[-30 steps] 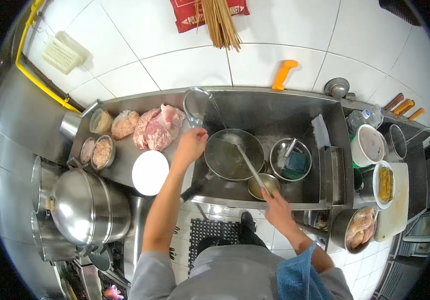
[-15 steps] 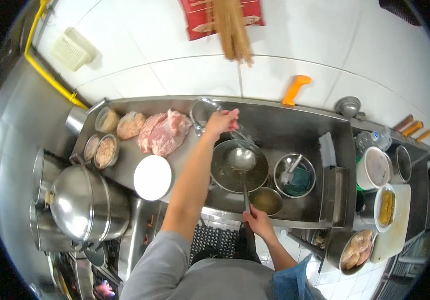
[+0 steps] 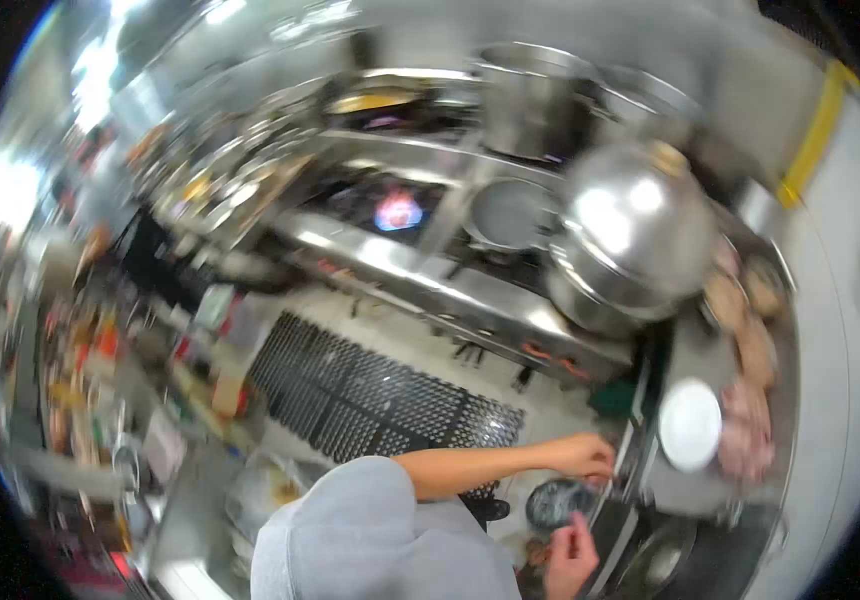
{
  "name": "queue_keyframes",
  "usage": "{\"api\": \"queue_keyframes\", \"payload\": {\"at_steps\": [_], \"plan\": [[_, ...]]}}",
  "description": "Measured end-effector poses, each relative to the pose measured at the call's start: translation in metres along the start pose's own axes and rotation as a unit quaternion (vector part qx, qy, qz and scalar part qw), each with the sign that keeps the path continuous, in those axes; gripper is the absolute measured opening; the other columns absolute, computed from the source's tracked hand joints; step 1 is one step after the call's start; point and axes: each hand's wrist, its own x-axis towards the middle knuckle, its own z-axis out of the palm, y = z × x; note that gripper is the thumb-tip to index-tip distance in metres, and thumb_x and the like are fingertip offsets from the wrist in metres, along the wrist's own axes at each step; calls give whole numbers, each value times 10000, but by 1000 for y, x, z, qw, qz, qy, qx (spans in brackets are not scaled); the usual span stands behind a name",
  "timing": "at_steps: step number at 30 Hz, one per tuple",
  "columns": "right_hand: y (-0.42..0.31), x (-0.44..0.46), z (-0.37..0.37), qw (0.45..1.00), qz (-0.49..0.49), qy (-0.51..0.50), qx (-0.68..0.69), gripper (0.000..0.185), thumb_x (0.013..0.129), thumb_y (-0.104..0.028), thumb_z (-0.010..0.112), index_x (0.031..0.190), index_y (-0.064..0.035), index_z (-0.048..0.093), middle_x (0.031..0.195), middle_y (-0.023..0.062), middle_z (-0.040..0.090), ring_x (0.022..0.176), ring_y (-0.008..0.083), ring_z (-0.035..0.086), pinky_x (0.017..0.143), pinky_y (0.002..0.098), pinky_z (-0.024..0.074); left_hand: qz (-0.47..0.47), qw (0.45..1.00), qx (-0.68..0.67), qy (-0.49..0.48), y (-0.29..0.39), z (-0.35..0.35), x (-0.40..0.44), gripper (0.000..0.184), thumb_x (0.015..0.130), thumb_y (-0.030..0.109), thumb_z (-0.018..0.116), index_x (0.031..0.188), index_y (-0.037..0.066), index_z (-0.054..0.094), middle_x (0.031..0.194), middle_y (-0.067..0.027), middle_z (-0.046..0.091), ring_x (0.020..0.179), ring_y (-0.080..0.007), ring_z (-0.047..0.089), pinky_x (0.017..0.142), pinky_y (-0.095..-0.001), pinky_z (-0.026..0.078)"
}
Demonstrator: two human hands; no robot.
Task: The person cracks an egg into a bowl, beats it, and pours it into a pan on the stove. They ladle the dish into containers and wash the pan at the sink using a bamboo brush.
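1. Left hand [image 3: 586, 457]: fingers curled and bunched, forearm stretched across from a grey sleeve. I saw it at the near metal edge of the sink [image 3: 720, 575]; blur kept me from telling whether it was clamped on anything.
2. Right hand [image 3: 572, 562]: fingers bent, one reaching up past the rest. I could not tell whether they gripped something or were merely folded.
3. Dark round vessel [image 3: 558, 503]: one item, located between the two hands, its lower side overlapped by the right hand's raised finger in my view. Dark rim, mottled grey and whitish middle. I could not make out contact with either hand.
4. Wide dark pan [image 3: 685, 548]: one item, in the sink, to the right of the right hand in my view. Dark inside, with a bright, blurred patch near its middle.
5. White plate [image 3: 690, 425]: one, round, on the metal surface [image 3: 692, 350] beyond the left hand.
6. Raw meat [image 3: 747, 430]: pink, smeared by blur, just beside the plate.
7. Domed steel pot [image 3: 640, 230]: one, lidded, well apart from both hands.
8. Flame [image 3: 398, 210]: pinkish, alight on the stove [image 3: 390, 262], farther off.
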Motion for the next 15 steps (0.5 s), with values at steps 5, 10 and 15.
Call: {"api": "queue_keyframes", "payload": {"at_steps": [5, 10, 15], "plan": [[25, 46, 82, 842, -249, -470, 91, 243, 904, -144, 620, 1090, 12, 640, 892, 72, 641, 793, 172, 591, 710, 292, 485, -276, 887, 256, 269, -150, -105, -227, 253, 875, 277, 557, 999, 82, 660, 908, -163, 680, 851, -358, 642, 743, -459, 504], [-46, 73, 229, 709, -154, -688, -11, 254, 902, -137, 620, 1113, 2, 637, 918, 71, 643, 801, 167, 595, 718, 292, 488, -472, 690, 146, 529, -173, -106, -462, 275, 819, 322, 629, 918, 72, 690, 889, -164, 688, 867, -357, 653, 763, -468, 515], [-98, 52, 379, 596, -122, -791, -73, 268, 899, -131, 620, 1137, -9, 634, 944, 69, 644, 809, 161, 599, 725, 292, 490, -485, 560, -1, 672, -213, -59, -605, 275, 811, 325, 662, 877, 59, 686, 867, -152, 692, 854, -319, 669, 730, -442, 516]]}}
